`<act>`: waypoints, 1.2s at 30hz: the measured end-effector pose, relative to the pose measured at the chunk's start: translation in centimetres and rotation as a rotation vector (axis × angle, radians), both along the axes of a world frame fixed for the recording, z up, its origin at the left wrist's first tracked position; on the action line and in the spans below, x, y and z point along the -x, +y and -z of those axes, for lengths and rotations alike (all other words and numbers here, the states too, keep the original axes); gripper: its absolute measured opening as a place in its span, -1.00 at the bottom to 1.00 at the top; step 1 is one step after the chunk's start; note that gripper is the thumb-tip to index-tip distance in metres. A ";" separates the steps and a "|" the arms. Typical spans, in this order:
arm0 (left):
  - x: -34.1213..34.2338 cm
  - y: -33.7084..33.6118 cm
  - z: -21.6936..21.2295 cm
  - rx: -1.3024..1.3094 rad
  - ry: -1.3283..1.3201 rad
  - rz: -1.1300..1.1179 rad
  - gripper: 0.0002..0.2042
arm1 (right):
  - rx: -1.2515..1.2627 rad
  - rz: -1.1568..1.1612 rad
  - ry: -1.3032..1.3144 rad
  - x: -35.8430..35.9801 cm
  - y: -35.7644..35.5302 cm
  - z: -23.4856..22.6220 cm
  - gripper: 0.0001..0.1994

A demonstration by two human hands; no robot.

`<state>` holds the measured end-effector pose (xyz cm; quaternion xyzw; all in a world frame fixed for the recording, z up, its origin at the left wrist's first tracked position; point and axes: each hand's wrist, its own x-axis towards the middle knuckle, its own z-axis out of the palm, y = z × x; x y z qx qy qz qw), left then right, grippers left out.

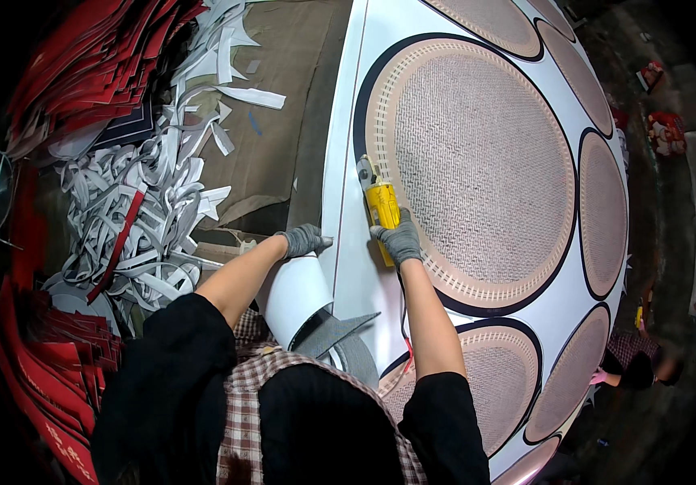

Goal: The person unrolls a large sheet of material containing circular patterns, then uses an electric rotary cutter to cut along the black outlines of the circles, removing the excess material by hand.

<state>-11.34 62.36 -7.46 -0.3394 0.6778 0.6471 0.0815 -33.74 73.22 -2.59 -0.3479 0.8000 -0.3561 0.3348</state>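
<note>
A yellow electric hand cutter [382,206] is gripped in my grey-gloved right hand [401,241]. Its metal head lies against the dark left border of a large printed oval [481,170], woven-looking and beige, on a white sheet [348,194]. The cutter's cord trails back beneath my right forearm. My left hand [303,241], gloved in grey too, is closed over the near end of a wide white strip [293,295] at the sheet's left edge. That strip curls down toward my body and shows a grey underside.
More printed ovals [481,372] cover the sheet. A tangled heap of white offcuts [137,218] lies to the left, between stacks of red mats [97,73]. Brown cardboard [283,105] stretches beside the sheet. At the far right, another person [635,360] stands by the sheet's edge.
</note>
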 end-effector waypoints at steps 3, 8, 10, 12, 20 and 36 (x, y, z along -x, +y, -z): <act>0.2 -0.8 -2.6 0.204 -0.024 0.159 -0.54 | -0.003 0.051 -0.028 -0.3 -2.8 -0.8 -0.50; -0.9 -3.4 -7.6 0.265 -0.009 0.313 -0.47 | -0.006 0.122 -0.176 -1.6 -7.9 -4.2 -0.53; -1.7 -5.5 -8.7 0.346 -0.005 0.386 -0.47 | 0.003 0.155 -0.171 -1.9 -10.2 -4.5 -0.53; -2.6 -7.5 -10.3 0.366 0.018 0.453 -0.47 | 0.020 0.200 -0.083 -1.4 -11.4 -3.1 -0.53; -8.8 -19.3 -15.7 0.354 0.059 0.398 -0.45 | -0.018 0.317 0.010 -0.8 -18.2 -1.3 -0.51; -13.2 -39.4 -28.2 0.428 0.175 0.011 -0.62 | 0.126 0.600 -0.236 2.9 -32.1 -5.7 -0.51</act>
